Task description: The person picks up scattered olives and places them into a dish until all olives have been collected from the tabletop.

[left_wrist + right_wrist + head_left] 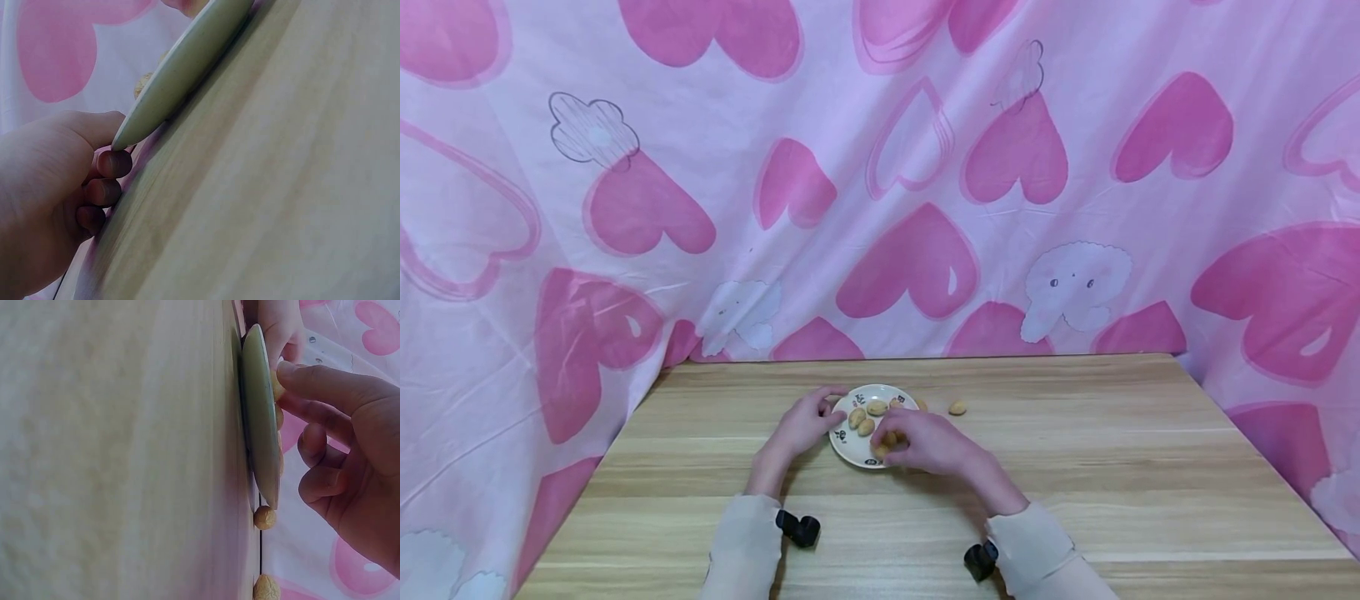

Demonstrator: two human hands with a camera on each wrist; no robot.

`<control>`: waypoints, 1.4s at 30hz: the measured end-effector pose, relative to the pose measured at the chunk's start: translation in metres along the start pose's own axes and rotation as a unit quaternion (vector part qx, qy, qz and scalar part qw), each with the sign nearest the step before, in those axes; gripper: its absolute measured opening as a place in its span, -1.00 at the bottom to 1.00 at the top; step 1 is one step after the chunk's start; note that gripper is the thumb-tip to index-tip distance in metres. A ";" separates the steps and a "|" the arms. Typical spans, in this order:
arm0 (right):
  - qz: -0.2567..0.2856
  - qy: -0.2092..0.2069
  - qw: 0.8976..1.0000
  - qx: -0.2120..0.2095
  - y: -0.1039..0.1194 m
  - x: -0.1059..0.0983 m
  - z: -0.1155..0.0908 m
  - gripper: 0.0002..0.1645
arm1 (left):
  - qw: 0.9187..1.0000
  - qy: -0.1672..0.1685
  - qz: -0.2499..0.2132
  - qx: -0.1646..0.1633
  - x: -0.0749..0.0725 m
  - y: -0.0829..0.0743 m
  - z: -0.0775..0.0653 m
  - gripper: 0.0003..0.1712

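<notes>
A white plate [854, 452] with small dark printed marks stands on the table and bears several tan, oval nuts [877, 408] in their shells. At its left rim, my left hand [805, 423] pinches the edge, thumb on top and fingers curled under, as the left wrist view shows. My right hand [934, 442] reaches over the plate's right front part. Between its thumb and index finger it pinches a nut [275, 385], close over the plate. The other fingers of that hand are curled in towards the palm.
On the wooden table [1135, 467], one loose nut [957, 408] lies right of the plate. Another nut [264, 517] sits right beside the plate's rim. A pink cloth [820, 275] with hearts hangs behind the table. Small black cameras [799, 528] are worn on both wrists.
</notes>
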State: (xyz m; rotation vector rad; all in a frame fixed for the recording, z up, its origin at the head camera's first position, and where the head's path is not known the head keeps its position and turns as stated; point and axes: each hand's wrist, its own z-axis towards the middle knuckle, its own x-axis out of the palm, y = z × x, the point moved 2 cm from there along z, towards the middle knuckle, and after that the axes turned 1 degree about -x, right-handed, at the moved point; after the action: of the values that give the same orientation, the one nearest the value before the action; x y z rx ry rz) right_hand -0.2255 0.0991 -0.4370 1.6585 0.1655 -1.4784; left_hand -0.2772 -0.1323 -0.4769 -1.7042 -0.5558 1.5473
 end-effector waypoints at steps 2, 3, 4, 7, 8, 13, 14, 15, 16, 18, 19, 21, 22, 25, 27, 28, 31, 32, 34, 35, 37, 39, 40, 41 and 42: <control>-0.005 0.001 1.000 -0.006 0.000 0.000 0.000 -0.78 | 1.000 -0.001 -0.002 -0.001 0.000 0.000 0.000 -0.52; -0.008 0.002 1.000 -0.009 0.000 0.000 0.000 -0.79 | 1.000 -0.001 -0.001 -0.002 0.000 0.001 0.000 -0.52; -0.011 0.001 1.000 -0.010 0.000 -0.001 -0.001 -0.78 | 1.000 -0.001 -0.001 -0.002 0.000 0.001 0.000 -0.52; -0.004 -0.003 1.000 -0.013 -0.001 -0.003 -0.002 -0.78 | 1.000 -0.003 0.002 -0.001 0.001 0.001 0.000 -0.52; 0.003 -0.004 1.000 -0.010 -0.002 -0.004 -0.003 -0.78 | 1.000 -0.003 0.002 -0.001 0.001 0.001 0.001 -0.52; 0.026 -0.021 0.999 0.026 -0.007 -0.014 -0.007 -0.77 | 1.000 -0.004 0.004 -0.001 0.001 0.001 0.001 -0.52; 0.028 -0.026 0.999 0.037 -0.007 -0.016 -0.008 -0.77 | 1.000 -0.004 0.004 -0.002 0.001 0.001 0.001 -0.52; 0.029 -0.032 0.998 0.042 -0.008 -0.018 -0.009 -0.76 | 1.000 -0.004 0.003 -0.002 0.001 0.001 0.001 -0.51; 0.031 -0.037 0.998 0.046 -0.009 -0.021 -0.010 -0.76 | 1.000 -0.005 0.003 -0.002 0.002 0.001 0.001 -0.51; 0.032 -0.049 0.997 0.051 -0.011 -0.025 -0.012 -0.76 | 1.000 -0.005 0.003 -0.001 0.002 0.001 0.001 -0.51; 0.032 -0.055 0.997 0.052 -0.012 -0.026 -0.013 -0.76 | 1.000 -0.006 0.003 -0.001 0.002 0.001 0.001 -0.51; 0.036 -0.066 0.996 0.052 -0.015 -0.029 -0.014 -0.76 | 1.000 -0.007 0.002 0.000 0.002 0.002 0.001 -0.52; 0.035 -0.071 0.995 0.054 -0.017 -0.030 -0.014 -0.76 | 1.000 -0.007 0.003 0.000 0.002 0.002 0.001 -0.52; 0.035 -0.086 0.994 0.055 -0.020 -0.034 -0.016 -0.75 | 1.000 -0.006 0.003 0.000 0.002 0.002 0.002 -0.52; 0.031 -0.092 0.994 0.058 -0.023 -0.036 -0.017 -0.75 | 1.000 -0.007 0.004 -0.001 0.002 0.003 0.002 -0.52; 0.029 -0.095 0.993 0.060 -0.023 -0.037 -0.017 -0.75 | 1.000 -0.007 0.004 0.000 0.003 0.003 0.002 -0.52; 0.018 -0.104 0.992 0.064 -0.027 -0.040 -0.018 -0.75 | 1.000 -0.006 0.003 -0.001 0.003 0.003 0.002 -0.51; 0.015 -0.106 0.992 0.067 -0.028 -0.041 -0.018 -0.75 | 1.000 -0.006 0.003 -0.001 0.003 0.003 0.002 -0.51; 0.013 -0.111 0.991 0.071 -0.030 -0.043 -0.019 -0.76 | 1.000 -0.004 0.003 -0.002 0.002 0.003 0.002 -0.51; 0.015 -0.113 0.991 0.074 -0.031 -0.044 -0.019 -0.76 | 1.000 -0.004 0.003 -0.002 0.002 0.003 0.002 -0.51; 0.019 -0.115 0.990 0.083 -0.033 -0.045 -0.020 -0.76 | 1.000 -0.003 0.003 -0.003 0.002 0.003 0.002 -0.51; 0.017 -0.118 0.989 0.088 -0.035 -0.045 -0.021 -0.77 | 1.000 -0.002 0.003 -0.002 0.002 0.003 0.002 -0.51; 0.020 -0.119 0.988 0.093 -0.036 -0.046 -0.022 -0.77 | 1.000 -0.001 0.003 -0.002 0.002 0.003 0.002 -0.51; 0.021 -0.121 0.988 0.095 -0.038 -0.046 -0.022 -0.78 | 1.000 -0.002 0.003 -0.001 0.002 0.003 0.002 -0.51; 0.022 -0.123 0.987 0.099 -0.040 -0.046 -0.023 -0.78 | 1.000 -0.002 0.003 -0.001 0.003 0.003 0.002 -0.51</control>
State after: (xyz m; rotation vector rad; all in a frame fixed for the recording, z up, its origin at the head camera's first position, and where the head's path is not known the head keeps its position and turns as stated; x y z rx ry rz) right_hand -0.2460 0.1584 -0.4203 1.6043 -0.1577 -1.6945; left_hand -0.2794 -0.1317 -0.4808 -1.7054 -0.5545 1.5544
